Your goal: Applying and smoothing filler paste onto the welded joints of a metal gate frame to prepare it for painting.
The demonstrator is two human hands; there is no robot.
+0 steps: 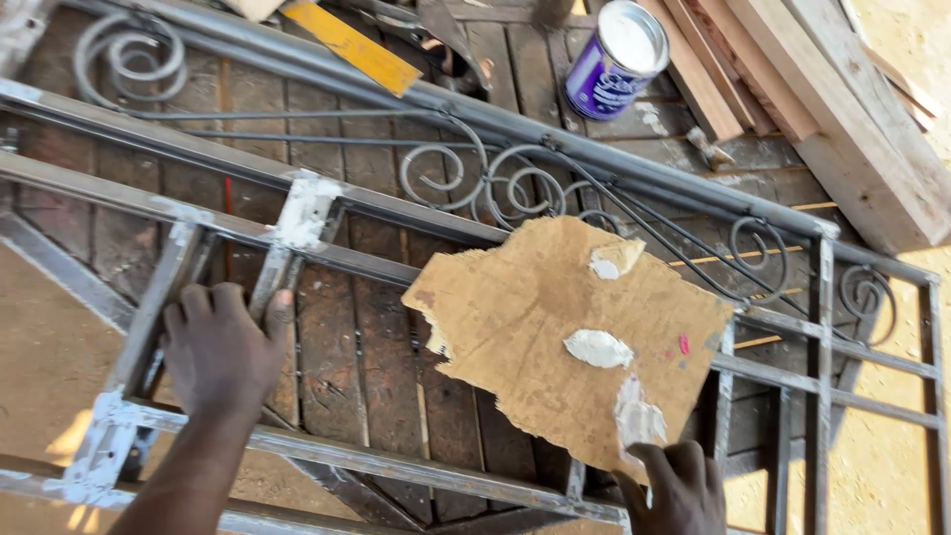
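Cardboard (555, 337) with putty: right hand (674, 485) holds it, left hand (223, 347) apart.

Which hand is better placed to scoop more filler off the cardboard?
Probably the right hand: it already touches the cardboard edge, close to the white filler blobs. The left hand rests on the metal frame.

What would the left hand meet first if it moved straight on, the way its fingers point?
Probably the white-filled joint of the metal frame, just beyond the left hand; depth is unclear.
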